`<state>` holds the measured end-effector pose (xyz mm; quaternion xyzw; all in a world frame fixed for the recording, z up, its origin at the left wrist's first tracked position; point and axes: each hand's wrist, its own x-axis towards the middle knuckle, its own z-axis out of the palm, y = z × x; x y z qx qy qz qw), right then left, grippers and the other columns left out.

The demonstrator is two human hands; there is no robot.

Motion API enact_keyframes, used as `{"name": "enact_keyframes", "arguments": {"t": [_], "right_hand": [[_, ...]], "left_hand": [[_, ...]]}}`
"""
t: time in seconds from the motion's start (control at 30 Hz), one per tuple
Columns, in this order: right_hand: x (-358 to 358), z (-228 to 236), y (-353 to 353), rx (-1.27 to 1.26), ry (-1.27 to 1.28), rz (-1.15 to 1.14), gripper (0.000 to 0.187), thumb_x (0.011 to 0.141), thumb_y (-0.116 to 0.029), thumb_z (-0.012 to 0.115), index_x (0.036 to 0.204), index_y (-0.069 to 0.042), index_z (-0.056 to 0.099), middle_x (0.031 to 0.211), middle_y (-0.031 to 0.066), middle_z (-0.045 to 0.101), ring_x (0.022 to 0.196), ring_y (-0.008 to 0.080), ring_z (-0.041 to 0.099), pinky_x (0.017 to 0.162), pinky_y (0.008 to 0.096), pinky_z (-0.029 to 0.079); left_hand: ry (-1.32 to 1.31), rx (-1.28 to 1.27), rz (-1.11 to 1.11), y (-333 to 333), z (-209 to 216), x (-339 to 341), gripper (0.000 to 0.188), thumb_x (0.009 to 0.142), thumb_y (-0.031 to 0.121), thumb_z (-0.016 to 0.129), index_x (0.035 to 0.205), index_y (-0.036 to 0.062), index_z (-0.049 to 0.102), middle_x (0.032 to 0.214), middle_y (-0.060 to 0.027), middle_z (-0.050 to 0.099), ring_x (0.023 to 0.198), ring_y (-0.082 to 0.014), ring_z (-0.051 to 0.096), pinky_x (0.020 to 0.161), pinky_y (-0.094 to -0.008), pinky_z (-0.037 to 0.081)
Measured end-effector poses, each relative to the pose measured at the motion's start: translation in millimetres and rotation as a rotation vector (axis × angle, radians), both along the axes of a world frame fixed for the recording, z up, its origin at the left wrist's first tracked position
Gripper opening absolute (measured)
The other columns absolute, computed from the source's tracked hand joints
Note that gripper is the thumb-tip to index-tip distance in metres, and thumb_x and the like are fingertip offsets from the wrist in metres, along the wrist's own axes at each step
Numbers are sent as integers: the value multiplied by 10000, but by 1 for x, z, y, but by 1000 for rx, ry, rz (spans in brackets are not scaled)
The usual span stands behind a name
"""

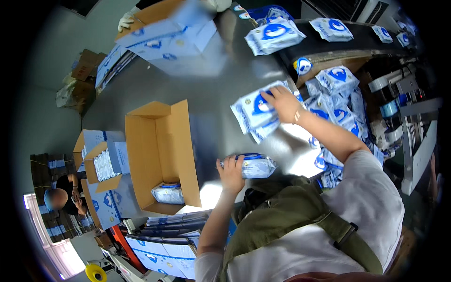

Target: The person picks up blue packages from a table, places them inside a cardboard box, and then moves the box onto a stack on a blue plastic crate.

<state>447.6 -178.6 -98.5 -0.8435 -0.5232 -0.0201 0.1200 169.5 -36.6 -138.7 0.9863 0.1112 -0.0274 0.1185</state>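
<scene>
My left hand (231, 175) is closed on a white and blue pack of wipes (258, 167) near the table's front edge, its fingers over the pack's left end. Farther right and away from me, my right hand (284, 105) grips another pack of wipes (253, 107), which overlaps at least one more pack beneath it. The underside of that stack is hidden. Left of both hands an open cardboard carton (157, 136) lies with its mouth toward me; a few packs of wipes (168, 193) rest in its near end.
Loose packs (338, 80) heap in a bin on the right. More packs (331, 29) lie on a dark conveyor at the far right. Across the metal table (206, 89), a co-worker's gloved hand (126, 21) touches another carton (174, 44). Flattened cartons (162, 256) are stacked below the near edge.
</scene>
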Motion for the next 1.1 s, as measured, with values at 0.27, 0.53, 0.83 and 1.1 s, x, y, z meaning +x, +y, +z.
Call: {"name": "enact_keyframes", "arguments": {"t": [0.27, 0.53, 0.83, 1.1], "right_hand": [[-112, -19, -65, -48, 19, 135, 872, 545, -237, 775, 1331, -249, 397, 1368, 160, 392, 1287, 324, 347, 1044, 493, 268], [-15, -28, 62, -347, 569, -250, 1031, 493, -577, 779, 1346, -145, 395, 1194, 196, 559, 1087, 348, 552, 902, 396, 449], [-3, -48, 73, -154, 374, 81, 883, 589, -464, 762, 1334, -143, 413, 1276, 216, 479, 1226, 358, 424, 1019, 440, 332], [205, -35, 116, -81, -195, -161, 896, 572, -92, 722, 1369, -268, 353, 1315, 189, 410, 1258, 350, 368, 1037, 471, 292]], "left_hand": [[-32, -39, 33, 15, -10, -88, 649, 586, 41, 664, 1197, 157, 479, 1200, -117, 461, 1191, -297, 399, 1034, -581, 182], [4, -49, -100, 13, 4, -35, 680, 559, 4, 668, 1195, 205, 537, 1354, -147, 340, 1322, -316, 253, 1073, -587, 109], [-60, -87, 63, -3, -12, -58, 760, 577, 104, 729, 1281, 161, 448, 1397, -214, 274, 1343, -389, 199, 1048, -631, 103], [-209, -1680, 1363, -45, -20, -67, 623, 769, 109, 669, 1293, -11, 352, 1177, -148, 514, 1059, -273, 528, 921, -380, 424]]}}
